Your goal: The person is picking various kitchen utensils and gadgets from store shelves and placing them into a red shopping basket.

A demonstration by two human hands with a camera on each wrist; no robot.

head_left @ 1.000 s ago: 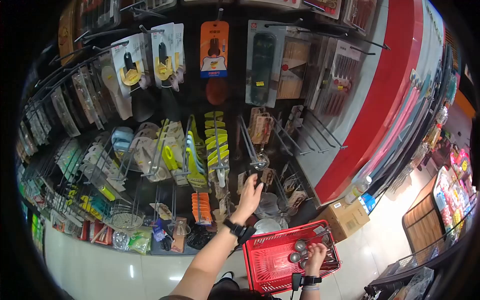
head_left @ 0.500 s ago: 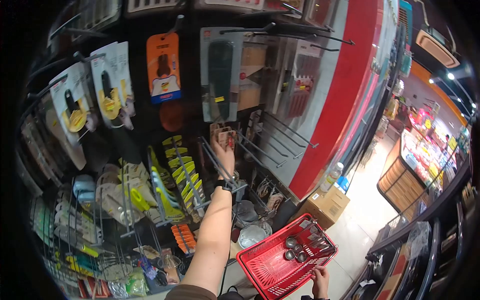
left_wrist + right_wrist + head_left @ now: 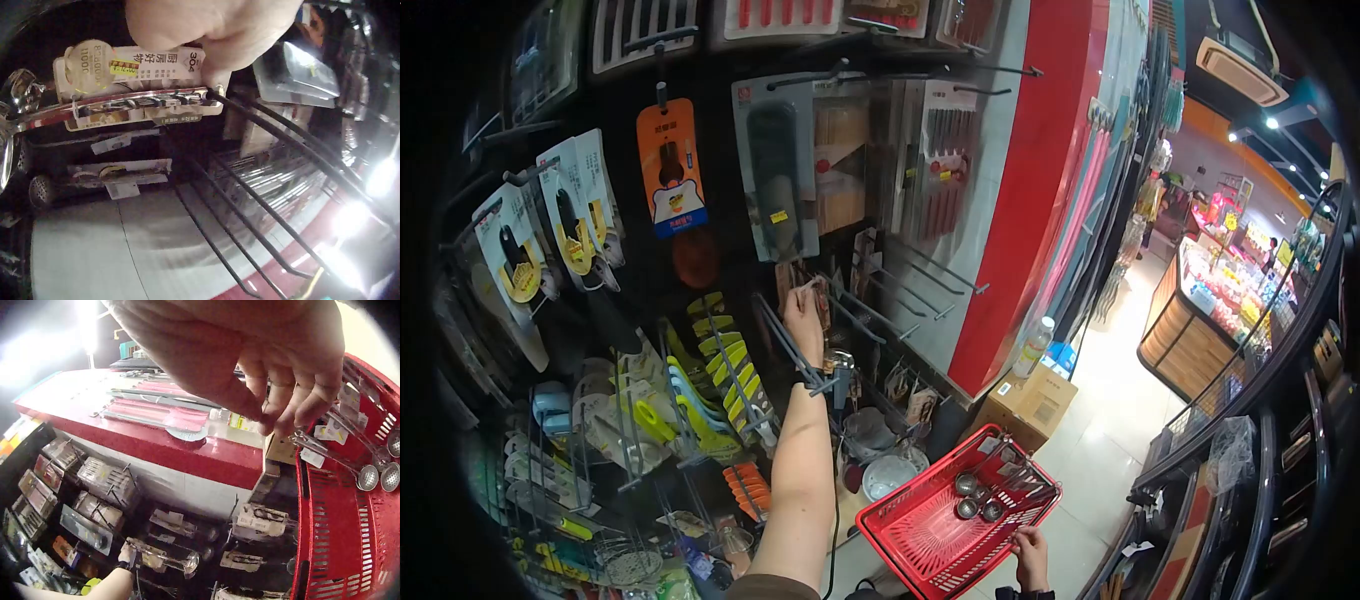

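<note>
My left hand (image 3: 803, 322) reaches up among the wall hooks and pinches the top of a card that carries a shiny metal ladle (image 3: 134, 103). The card (image 3: 159, 62) hangs at the hook, and the ladle's bowl (image 3: 189, 562) hangs below. My right hand (image 3: 1031, 560) is beside the near right rim of the red basket (image 3: 930, 535), fingers loosely curled and nothing seen in them. Several slotted metal spoons (image 3: 367, 477) with tags lie in the basket, one handle end close to the right fingertips in the right wrist view.
Long prongs (image 3: 860, 320) stick out around the left forearm. Lime-green handled tools (image 3: 730, 360) hang to its left. Metal bowls (image 3: 892, 475) sit low behind the basket. A cardboard box (image 3: 1030, 405) with a bottle (image 3: 1034, 345) on top stands by the red-edged panel (image 3: 1010, 210).
My left hand has risen from the lower hooks to the ladle's card. My right hand has gone from over the spoons to beside the basket rim. The head view has turned right.
</note>
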